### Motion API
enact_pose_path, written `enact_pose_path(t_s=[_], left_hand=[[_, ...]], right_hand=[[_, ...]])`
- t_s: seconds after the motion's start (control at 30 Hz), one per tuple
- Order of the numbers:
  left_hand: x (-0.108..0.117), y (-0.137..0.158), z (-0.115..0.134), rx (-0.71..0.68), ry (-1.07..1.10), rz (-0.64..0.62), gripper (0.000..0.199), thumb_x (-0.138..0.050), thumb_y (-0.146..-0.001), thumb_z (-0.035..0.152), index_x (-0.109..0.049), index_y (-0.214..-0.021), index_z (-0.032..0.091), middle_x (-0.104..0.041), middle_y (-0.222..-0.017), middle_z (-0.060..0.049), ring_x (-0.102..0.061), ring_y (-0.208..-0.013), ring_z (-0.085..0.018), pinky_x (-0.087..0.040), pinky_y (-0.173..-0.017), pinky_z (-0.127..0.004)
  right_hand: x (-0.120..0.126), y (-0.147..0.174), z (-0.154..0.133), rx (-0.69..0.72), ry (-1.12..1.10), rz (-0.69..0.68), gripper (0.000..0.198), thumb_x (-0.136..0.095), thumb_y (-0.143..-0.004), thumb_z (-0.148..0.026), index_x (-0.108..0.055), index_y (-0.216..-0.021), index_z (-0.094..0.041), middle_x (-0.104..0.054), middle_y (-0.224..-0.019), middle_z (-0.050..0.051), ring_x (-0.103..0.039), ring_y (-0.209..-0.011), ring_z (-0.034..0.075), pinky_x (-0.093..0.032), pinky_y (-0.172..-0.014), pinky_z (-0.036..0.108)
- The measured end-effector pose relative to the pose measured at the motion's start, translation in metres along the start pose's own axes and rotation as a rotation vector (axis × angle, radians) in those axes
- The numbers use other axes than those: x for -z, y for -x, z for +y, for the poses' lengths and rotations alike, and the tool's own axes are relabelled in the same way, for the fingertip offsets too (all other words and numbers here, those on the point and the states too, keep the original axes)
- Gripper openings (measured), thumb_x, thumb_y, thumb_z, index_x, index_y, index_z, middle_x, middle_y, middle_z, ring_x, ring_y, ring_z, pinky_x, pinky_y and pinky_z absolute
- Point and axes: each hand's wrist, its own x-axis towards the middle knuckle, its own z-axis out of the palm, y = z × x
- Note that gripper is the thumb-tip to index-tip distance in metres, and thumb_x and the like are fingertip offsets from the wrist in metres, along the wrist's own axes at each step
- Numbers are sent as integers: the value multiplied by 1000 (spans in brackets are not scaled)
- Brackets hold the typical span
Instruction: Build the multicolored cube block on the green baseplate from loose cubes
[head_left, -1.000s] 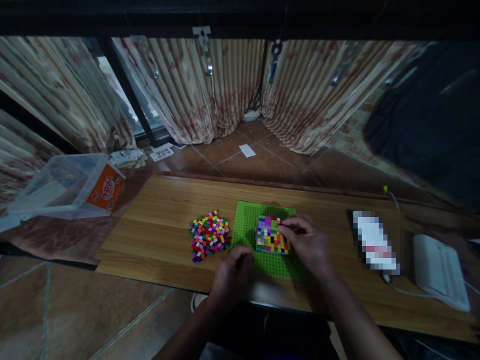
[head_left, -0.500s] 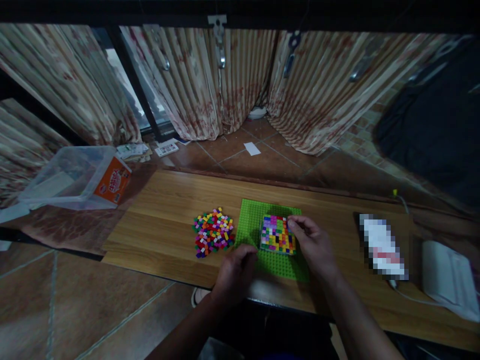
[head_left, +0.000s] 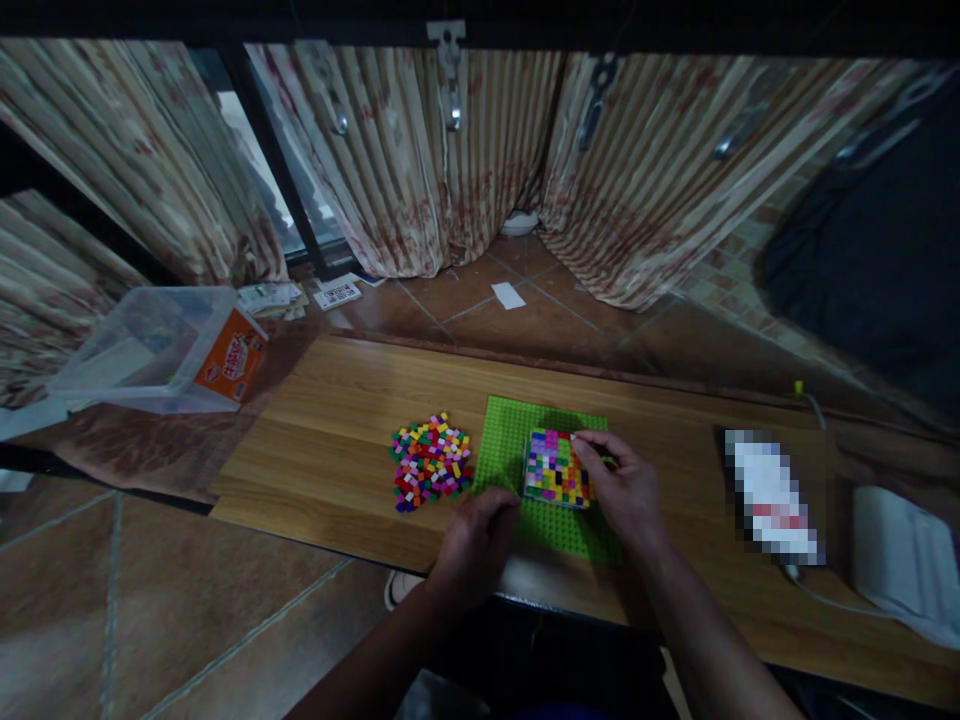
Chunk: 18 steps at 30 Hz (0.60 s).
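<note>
A square mosaic of small coloured bricks (head_left: pixel 555 470) sits on the green studded baseplate (head_left: pixel 500 425). At the mosaic's upper right corner is my right hand (head_left: pixel 624 483), its thumb and forefinger pinched together; what they hold, if anything, is too small to make out. My left hand (head_left: pixel 480 540) rests curled at the baseplate's lower left edge, apart from the mosaic, with thumb and finger pressed together. Whatever is between those fingers is hidden. To the left of the baseplate lies a loose pile of small coloured bricks (head_left: pixel 431 465).
The wooden table (head_left: pixel 322 430) carries a blurred-out object (head_left: pixel 772 500) and a white device (head_left: pixel 904 555) with a cable at the right. A clear plastic box (head_left: pixel 150 395) with an orange label stands beyond its left end. Patterned curtains (head_left: pixel 495 150) hang behind.
The camera view has shifted slightly. My right fingertips have moved a little left along the mosaic's top edge. The left hand keeps its curled pose.
</note>
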Motion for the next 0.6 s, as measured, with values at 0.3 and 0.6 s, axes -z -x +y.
enact_pose_path(t_s=[0.3, 0.6], left_hand=[[-1, -1, -3, 6, 9, 1, 13, -50, -89, 18, -62, -86, 19, -66, -78, -2, -61, -73, -14, -45, -66, -24], [44, 44, 91, -74, 160, 49, 27, -53, -84, 37, -66, -107, 32, -69, -83, -5, -63, -74, -21, -52, -66, -38]], right_hand=[[-3, 0, 4, 60, 20, 29, 35, -64, -78, -50, -72, -90, -18, -70, -92, 7, -64, -80, 20, -52, -72, 33], [5, 18, -9, 161, 20, 249, 31, -59, -84, -45, -69, -98, -19, -69, -98, 8, -65, -85, 21, -52, -76, 36]])
